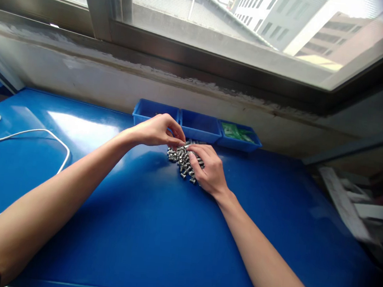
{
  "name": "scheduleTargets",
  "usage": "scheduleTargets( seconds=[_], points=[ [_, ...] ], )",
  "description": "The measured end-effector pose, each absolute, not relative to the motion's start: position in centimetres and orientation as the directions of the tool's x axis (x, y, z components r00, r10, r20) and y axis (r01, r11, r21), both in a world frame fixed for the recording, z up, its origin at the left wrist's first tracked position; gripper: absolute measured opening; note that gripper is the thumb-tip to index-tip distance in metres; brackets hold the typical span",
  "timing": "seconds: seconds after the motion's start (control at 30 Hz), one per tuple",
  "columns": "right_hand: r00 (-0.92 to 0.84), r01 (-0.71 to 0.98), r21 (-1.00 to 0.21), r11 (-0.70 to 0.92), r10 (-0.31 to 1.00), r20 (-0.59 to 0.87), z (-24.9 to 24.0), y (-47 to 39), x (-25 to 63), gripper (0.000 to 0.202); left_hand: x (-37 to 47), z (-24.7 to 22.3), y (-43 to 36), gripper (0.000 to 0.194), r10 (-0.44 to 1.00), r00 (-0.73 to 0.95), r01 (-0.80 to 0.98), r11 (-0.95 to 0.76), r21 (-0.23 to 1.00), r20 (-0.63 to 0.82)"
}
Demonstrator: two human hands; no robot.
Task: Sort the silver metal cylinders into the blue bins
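Metal bolts [183, 160] lie heaped on the bench [155, 235], presumably for two-handed access — left hand [162, 129] and right hand [211, 168] curl from either side; any pinch is indiscernible.

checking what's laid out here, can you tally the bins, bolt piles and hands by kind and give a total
Bins: 3
Bolt pile: 1 (single bolts overlap too much to count)
Hands: 2 (left hand, right hand)
Total: 6
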State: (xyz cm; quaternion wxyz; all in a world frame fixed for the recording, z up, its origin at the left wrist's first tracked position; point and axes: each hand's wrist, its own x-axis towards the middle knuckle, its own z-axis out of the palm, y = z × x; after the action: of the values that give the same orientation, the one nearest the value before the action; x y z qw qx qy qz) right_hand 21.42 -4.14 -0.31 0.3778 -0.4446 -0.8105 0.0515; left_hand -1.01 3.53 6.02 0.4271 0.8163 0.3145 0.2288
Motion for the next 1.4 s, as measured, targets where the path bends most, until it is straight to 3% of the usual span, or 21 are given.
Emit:
scheduleTargets(
  seconds=[0.07, 0.17, 0.23, 0.3, 0.4, 0.53, 0.63, 0.73, 0.87, 1.1, 1.4],
  points=[
    [-0.318, 0.679, -0.418, 0.603, 0.755, 0.573, -0.3, -4.1, 21.4, 0.018, -1.1, 5.8, 3.8, 0.022, 0.798, 0.581, 0.325, -0.411, 0.852, 0.163],
    [-0.312, 0.679, -0.424, 0.599, 0.759, 0.572, -0.4, -4.1, 21.5, 0.018, -1.5, 5.4, 4.4, 0.025, 0.928, 0.273, 0.334, -0.339, 0.88, 0.254],
    [-0.312, 0.678, -0.428, 0.597, 0.761, 0.569, -0.4, -4.1, 21.5, 0.019, -1.8, 5.1, 4.8, 0.026, 0.95, 0.122, 0.356, -0.314, 0.88, 0.289],
    [-0.314, 0.675, -0.427, 0.602, 0.758, 0.572, -0.5, -4.2, 21.5, 0.018, -2.0, 4.9, 5.0, 0.027, 0.95, 0.072, 0.404, -0.307, 0.861, 0.305],
    [-0.315, 0.673, -0.423, 0.607, 0.752, 0.579, -0.5, -4.2, 21.5, 0.018, -2.2, 4.9, 5.0, 0.027, 0.938, 0.133, 0.465, -0.345, 0.815, 0.321],
    [-0.315, 0.674, -0.425, 0.604, 0.756, 0.574, -0.4, -4.2, 21.4, 0.017, -2.4, 5.6, 4.6, 0.025, 0.832, 0.446, 0.471, -0.532, 0.704, 0.33],
    [-0.314, 0.677, -0.423, 0.602, 0.756, 0.575, -0.3, -4.2, 21.4, 0.017, -2.6, 5.9, 4.4, 0.023, 0.718, 0.669, 0.504, -0.627, 0.594, 0.189],
    [-0.315, 0.681, -0.422, 0.598, 0.76, 0.569, -0.4, -4.2, 21.5, 0.018, -2.5, 5.5, 4.4, 0.026, 0.651, 0.757, 0.545, -0.676, 0.497, 0.055],
    [-0.318, 0.682, -0.42, 0.599, 0.76, 0.567, -0.4, -4.2, 21.5, 0.017, -2.0, 4.7, 4.3, 0.026, 0.629, 0.777, 0.557, -0.704, 0.441, 0.021],
    [-0.314, 0.68, -0.421, 0.6, 0.758, 0.571, -0.4, -4.2, 21.4, 0.017, -1.6, 4.7, 3.9, 0.014, 0.657, 0.753, 0.565, -0.673, 0.478, 0.034],
    [-0.317, 0.676, -0.43, 0.598, 0.763, 0.563, -0.4, -4.2, 21.4, 0.018, -2.0, 4.4, 4.1, 0.023, 0.682, 0.719, 0.534, -0.664, 0.524, 0.132]
  ],
)
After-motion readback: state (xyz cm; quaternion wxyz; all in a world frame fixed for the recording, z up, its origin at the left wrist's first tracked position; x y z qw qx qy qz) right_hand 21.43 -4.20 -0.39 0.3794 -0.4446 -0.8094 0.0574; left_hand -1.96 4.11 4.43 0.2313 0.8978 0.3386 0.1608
